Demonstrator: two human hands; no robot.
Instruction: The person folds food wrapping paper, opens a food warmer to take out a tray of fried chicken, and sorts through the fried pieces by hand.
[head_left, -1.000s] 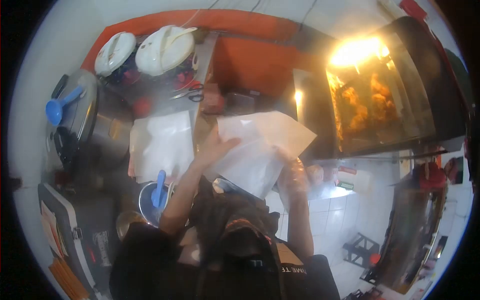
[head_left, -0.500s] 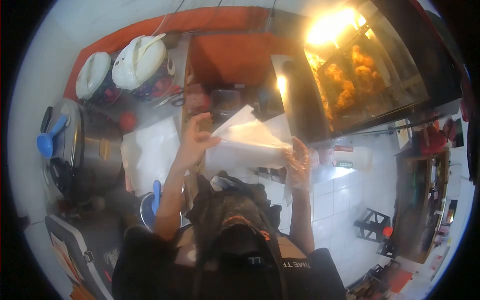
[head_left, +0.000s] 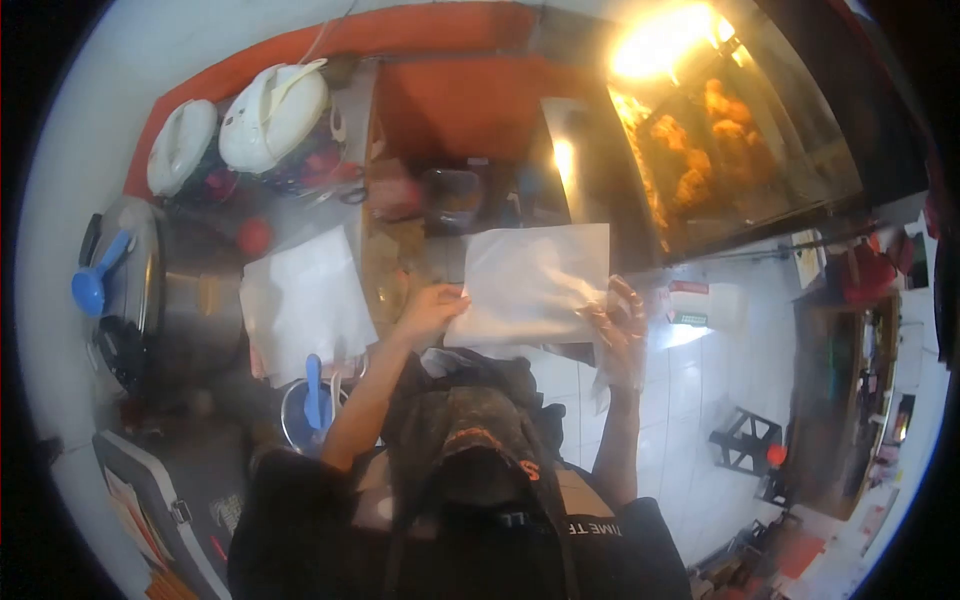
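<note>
A white sheet of paper (head_left: 535, 275) is stretched between my hands, spread fairly flat in front of my chest. My left hand (head_left: 432, 310), bare, pinches its left edge between thumb and fingers. On the right side, my right hand (head_left: 620, 325) wears a clear plastic glove and grips the lower right edge. Left of my left forearm lies a stack of white paper sheets (head_left: 305, 295) on the counter. Below that stack stands a bowl (head_left: 297, 420) with a blue-handled utensil (head_left: 314, 390) in it.
A lit glass display case (head_left: 740, 150) with fried pieces is at upper right. White-lidded containers (head_left: 275, 115) and a large metal pot (head_left: 200, 290) with a blue scoop (head_left: 90, 288) stand left. Scissors (head_left: 352, 188) and a clear plastic tub (head_left: 452, 195) lie behind. A black stool (head_left: 745, 440) stands on the floor.
The paper was folded over with a raised corner; now it is opened out flat. My left hand has moved down and right, and my right hand slightly right and down.
</note>
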